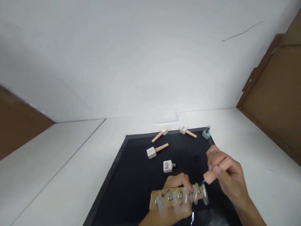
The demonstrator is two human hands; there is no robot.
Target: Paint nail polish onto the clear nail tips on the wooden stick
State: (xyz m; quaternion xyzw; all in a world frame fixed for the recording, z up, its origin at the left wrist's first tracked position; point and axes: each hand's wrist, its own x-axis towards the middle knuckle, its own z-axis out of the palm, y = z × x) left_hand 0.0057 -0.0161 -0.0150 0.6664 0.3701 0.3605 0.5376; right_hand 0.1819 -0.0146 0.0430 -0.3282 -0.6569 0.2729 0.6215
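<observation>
My left hand [180,180] grips a tan nail holder strip [154,201] with round metal studs. Several clear false nails [176,202] are lined up along it. My right hand [232,179] is closed around the peach cap of a nail polish brush [210,177]. The brush tip points down and left, close to the false nails [204,194] at the strip's right end; whether it touches one I cannot tell. Beyond my left hand, a white polish bottle [167,166] with a purple flower shows its dark, uncapped neck.
Capped white bottles lie on the black mat: one [151,152] in the middle, others [164,131] [183,129] at the back edge. A green bottle [206,134] stands at the far right corner. A white wall [150,62] and brown cardboard [277,75] border the table.
</observation>
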